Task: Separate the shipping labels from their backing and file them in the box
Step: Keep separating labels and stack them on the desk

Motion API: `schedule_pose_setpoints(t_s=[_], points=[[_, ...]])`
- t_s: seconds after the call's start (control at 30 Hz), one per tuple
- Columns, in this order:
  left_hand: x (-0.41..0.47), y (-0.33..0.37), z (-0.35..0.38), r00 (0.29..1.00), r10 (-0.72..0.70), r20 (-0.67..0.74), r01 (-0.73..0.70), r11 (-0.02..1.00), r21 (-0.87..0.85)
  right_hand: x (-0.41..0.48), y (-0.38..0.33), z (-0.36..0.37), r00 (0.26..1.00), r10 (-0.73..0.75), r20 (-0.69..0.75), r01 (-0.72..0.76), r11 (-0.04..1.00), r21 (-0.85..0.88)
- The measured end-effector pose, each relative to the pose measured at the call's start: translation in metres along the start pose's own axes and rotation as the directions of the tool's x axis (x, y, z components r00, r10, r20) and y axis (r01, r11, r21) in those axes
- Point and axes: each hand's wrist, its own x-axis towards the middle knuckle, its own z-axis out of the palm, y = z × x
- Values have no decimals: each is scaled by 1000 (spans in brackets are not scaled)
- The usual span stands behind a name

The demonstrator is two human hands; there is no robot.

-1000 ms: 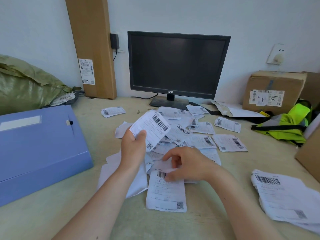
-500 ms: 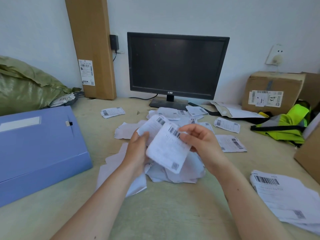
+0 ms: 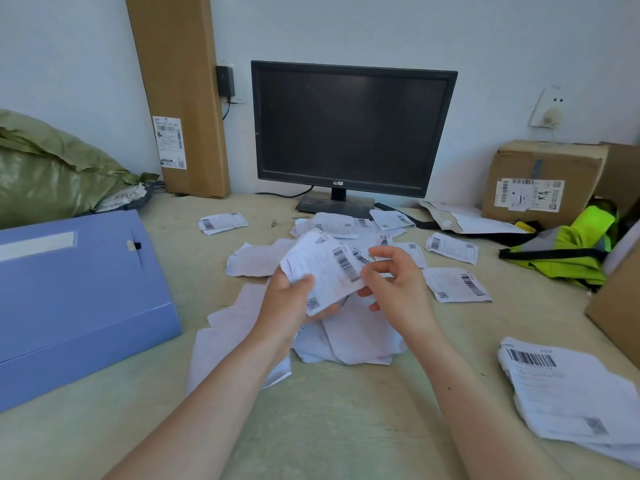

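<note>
**Condition.** A small bunch of held labels (image 3: 325,268) is gripped by the left hand (image 3: 287,299), thumb on top, above the middle of the bench (image 3: 329,427). The right hand (image 3: 398,289) is placed at the right edge of the bunch with its fingers curled. It cannot be told whether that edge is actually pinched. The blue box (image 3: 79,289) lies shut at the left of the bench, well apart from both hands. Loose labels (image 3: 457,284) are scattered behind and to the right of the hands. Blank backing sheets (image 3: 360,337) are piled directly beneath the hands, and a stack (image 3: 571,393) of printed sheets lies at the near right.

**Probable faults.**

1. Tearing. If the top sheet is peeled from a poorly caught corner, or pulled sharply across the barcode, the label may be torn or creased.
2. Double pick. More than one sheet appears to be held. Two may be lifted together, so that a label is filed with its backing attached.
3. Self-adhesion. Once exposed, an adhesive face may be caught on a finger, on the bunch, or on the blank sheets below.
4. Mixing. A dropped label would land among the backing sheets and could be overlooked.
5. Filing delay. The box is shut and both hands are occupied. A free hand will be needed for the lid, and the bunch may be fumbled during that transfer.
</note>
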Motion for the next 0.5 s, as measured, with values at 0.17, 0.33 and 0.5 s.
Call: schedule_pose_setpoints(t_s=[0.17,0.33,0.5], points=[[5,4,-7,983,49,-179,-53,998,-21,2,8,-9,914,97,393,209,718,-663],[4,5,-5,985,26,-170,-35,998,-50,0,12,-6,896,70,438,276,685,-675],[3,5,-6,986,10,-167,-19,998,-52,-1,9,-8,882,82,464,295,671,-680]])
